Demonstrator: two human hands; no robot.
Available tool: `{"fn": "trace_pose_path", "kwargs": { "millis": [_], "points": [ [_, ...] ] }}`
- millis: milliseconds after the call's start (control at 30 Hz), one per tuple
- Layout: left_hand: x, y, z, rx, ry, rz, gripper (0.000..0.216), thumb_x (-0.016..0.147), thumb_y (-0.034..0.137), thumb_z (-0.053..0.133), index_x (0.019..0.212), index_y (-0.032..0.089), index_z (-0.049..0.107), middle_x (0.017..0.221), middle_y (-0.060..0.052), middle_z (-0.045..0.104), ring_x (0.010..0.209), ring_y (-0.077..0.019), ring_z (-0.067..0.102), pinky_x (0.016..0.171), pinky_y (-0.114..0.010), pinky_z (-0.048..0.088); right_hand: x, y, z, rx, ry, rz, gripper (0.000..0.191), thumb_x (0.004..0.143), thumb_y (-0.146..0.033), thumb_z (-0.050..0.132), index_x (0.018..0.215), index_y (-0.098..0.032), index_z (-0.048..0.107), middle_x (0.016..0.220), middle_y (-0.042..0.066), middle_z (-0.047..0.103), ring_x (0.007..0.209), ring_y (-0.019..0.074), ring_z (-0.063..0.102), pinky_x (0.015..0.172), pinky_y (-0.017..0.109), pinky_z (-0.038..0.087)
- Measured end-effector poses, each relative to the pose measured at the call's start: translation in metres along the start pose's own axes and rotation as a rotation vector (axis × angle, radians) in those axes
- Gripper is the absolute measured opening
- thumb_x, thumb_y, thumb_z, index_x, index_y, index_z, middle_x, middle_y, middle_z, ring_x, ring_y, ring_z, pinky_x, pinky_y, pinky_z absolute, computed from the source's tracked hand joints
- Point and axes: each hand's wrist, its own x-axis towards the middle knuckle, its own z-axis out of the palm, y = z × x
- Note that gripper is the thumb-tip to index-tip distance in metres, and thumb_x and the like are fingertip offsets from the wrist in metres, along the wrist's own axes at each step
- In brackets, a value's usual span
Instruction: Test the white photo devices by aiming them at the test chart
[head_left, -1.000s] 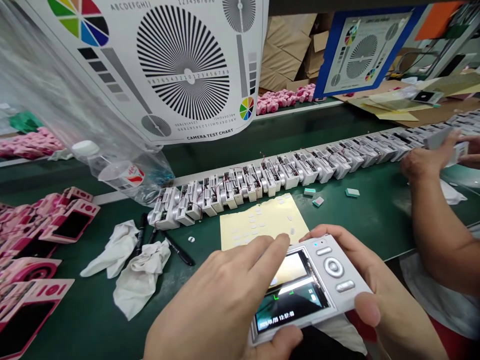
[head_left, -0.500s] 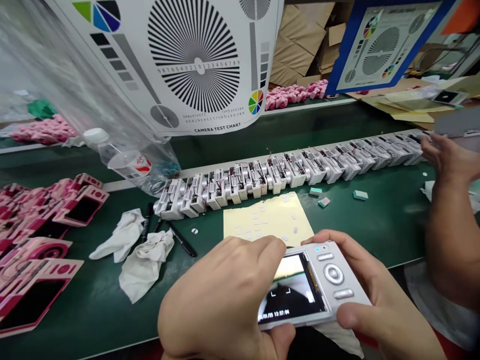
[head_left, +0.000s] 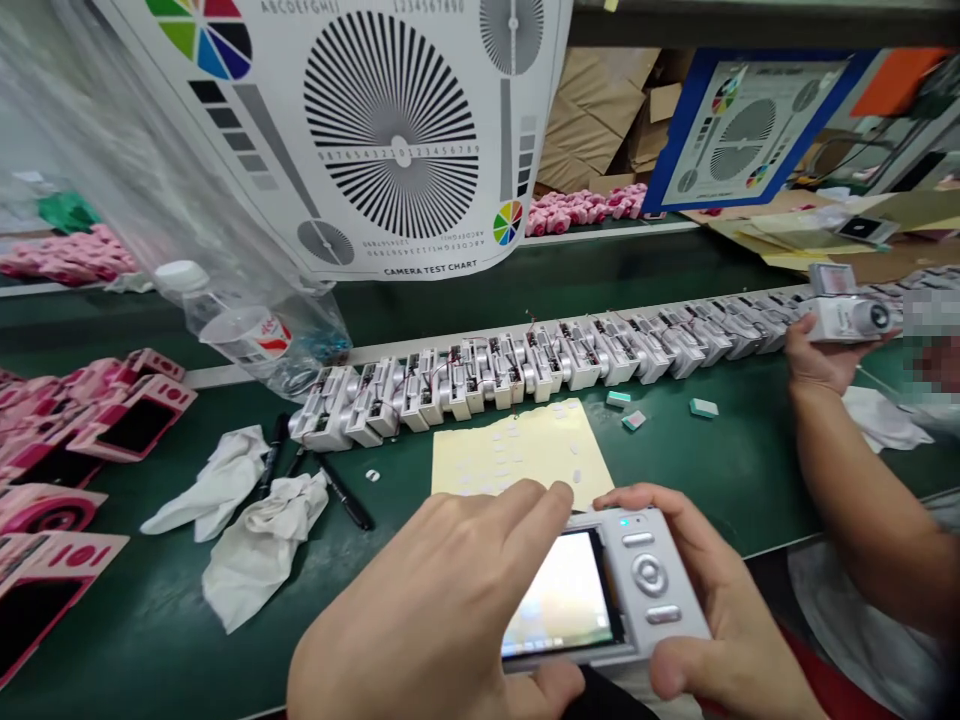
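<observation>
A silver digital camera (head_left: 651, 573) is held low at the front, its back and buttons facing me. My left hand (head_left: 427, 600) grips its left side, fingers over the top edge and thumb at the lower edge, hiding part of the screen. My right hand (head_left: 720, 600) wraps round the right end, thumb near the lower corner. The lit screen (head_left: 574, 590) looks mostly white and washed out, and a small blue light glows by the buttons. Just beyond the camera lies a yellow sheet (head_left: 480, 460) with small pale stickers on it.
A row of opened silver camera bodies (head_left: 499, 375) crosses the green bench. Pink cameras (head_left: 135, 415), white cloths (head_left: 259, 550) and black pens (head_left: 345, 492) lie left. A test chart (head_left: 401, 140) hangs ahead beside a plastic bottle (head_left: 240, 335). At right a co-worker's hand (head_left: 821, 360) holds a silver camera.
The screen has gone from a dark scene with a focus frame and date to mostly white. My view has shifted slightly. The co-worker's hand now holds up a silver camera.
</observation>
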Motion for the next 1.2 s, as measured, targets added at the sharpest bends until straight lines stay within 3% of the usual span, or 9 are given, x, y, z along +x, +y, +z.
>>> {"fn": "trace_pose_path", "kwargs": {
  "millis": [233, 400, 467, 567, 700, 833, 967, 1100, 1200],
  "points": [
    [0.046, -0.009, 0.032, 0.004, -0.277, -0.140, 0.072, 0.056, 0.049, 0.073, 0.117, 0.018, 0.051, 0.110, -0.013, 0.061, 0.090, -0.0372, 0.061, 0.072, -0.045, 0.049, 0.024, 0.041, -0.036, -0.054, 0.103, -0.023, 0.066, 0.053, -0.036, 0.083, 0.107, -0.027, 0.047, 0.089, 0.000, 0.062, 0.076, 0.0170, 0.060, 0.066, 0.025, 0.048],
    [0.065, -0.019, 0.074, -0.030, -0.428, -0.142, 0.090, 0.054, 0.025, 0.076, 0.133, 0.013, 0.036, 0.120, -0.017, 0.055, 0.102, -0.0362, 0.057, 0.084, -0.046, 0.049, 0.034, 0.069, -0.063, -0.115, 0.170, 0.047, 0.063, 0.052, -0.024, 0.079, 0.105, -0.024, 0.047, 0.090, 0.001, 0.060, 0.080, 0.0191, 0.059, 0.070, 0.029, 0.047],
    [0.057, -0.025, 0.091, -0.063, -0.399, -0.169, 0.083, 0.059, 0.016, 0.066, 0.135, 0.013, 0.033, 0.126, -0.017, 0.052, 0.108, -0.0340, 0.055, 0.090, -0.046, 0.046, 0.036, 0.073, -0.069, -0.172, 0.172, 0.068, 0.061, 0.053, -0.018, 0.076, 0.107, -0.023, 0.048, 0.094, 0.003, 0.060, 0.084, 0.0198, 0.059, 0.075, 0.031, 0.047],
    [0.037, -0.033, 0.111, -0.138, -0.289, -0.226, 0.080, 0.059, 0.015, 0.060, 0.135, 0.012, 0.034, 0.131, -0.017, 0.048, 0.116, -0.0330, 0.049, 0.098, -0.047, 0.040, 0.038, 0.066, -0.078, -0.207, 0.065, 0.130, 0.067, 0.058, -0.015, 0.071, 0.119, -0.023, 0.045, 0.113, 0.007, 0.058, 0.090, 0.0206, 0.062, 0.080, 0.033, 0.048],
    [0.012, -0.037, 0.135, -0.219, -0.088, -0.308, 0.077, 0.063, 0.018, 0.060, 0.134, 0.015, 0.032, 0.131, -0.015, 0.048, 0.119, -0.0315, 0.046, 0.100, -0.049, 0.039, 0.042, 0.045, -0.098, -0.380, -0.021, 0.249, 0.057, 0.065, -0.016, 0.065, 0.120, -0.022, 0.049, 0.117, 0.010, 0.059, 0.080, 0.0192, 0.067, 0.072, 0.034, 0.053],
    [-0.007, -0.035, 0.157, -0.256, 0.113, -0.340, 0.076, 0.071, 0.027, 0.062, 0.136, 0.019, 0.024, 0.136, -0.016, 0.041, 0.125, -0.0324, 0.039, 0.101, -0.052, 0.038, 0.045, 0.037, -0.116, -0.559, 0.143, 0.103, 0.038, 0.073, -0.026, 0.060, 0.109, -0.018, 0.056, 0.103, 0.010, 0.063, 0.086, 0.0207, 0.064, 0.068, 0.032, 0.056],
    [-0.024, -0.034, 0.166, -0.226, 0.239, -0.397, 0.079, 0.073, 0.027, 0.062, 0.138, 0.022, 0.016, 0.141, -0.016, 0.034, 0.130, -0.0338, 0.033, 0.104, -0.055, 0.033, 0.046, 0.048, -0.121, -0.767, 0.299, -0.061, 0.027, 0.077, -0.032, 0.058, 0.101, -0.020, 0.061, 0.106, 0.010, 0.062, 0.091, 0.0213, 0.062, 0.073, 0.034, 0.056],
    [-0.030, -0.033, 0.165, -0.248, 0.232, -0.397, 0.085, 0.072, 0.026, 0.064, 0.139, 0.025, 0.013, 0.144, -0.014, 0.031, 0.133, -0.0338, 0.028, 0.107, -0.058, 0.025, 0.058, 0.051, -0.118, -1.139, 0.227, -0.194, 0.019, 0.081, -0.028, 0.054, 0.093, -0.019, 0.065, 0.112, 0.011, 0.061, 0.092, 0.0232, 0.062, 0.082, 0.041, 0.052],
    [-0.025, -0.032, 0.165, -0.283, 0.226, -0.381, 0.086, 0.070, 0.028, 0.066, 0.139, 0.023, 0.013, 0.144, -0.015, 0.030, 0.134, -0.0337, 0.025, 0.108, -0.060, 0.021, 0.080, 0.046, -0.114, -1.347, 0.181, -0.196, 0.019, 0.078, -0.018, 0.054, 0.090, -0.017, 0.068, 0.108, 0.012, 0.062, 0.100, 0.0271, 0.059, 0.087, 0.045, 0.047]
  ]
}}
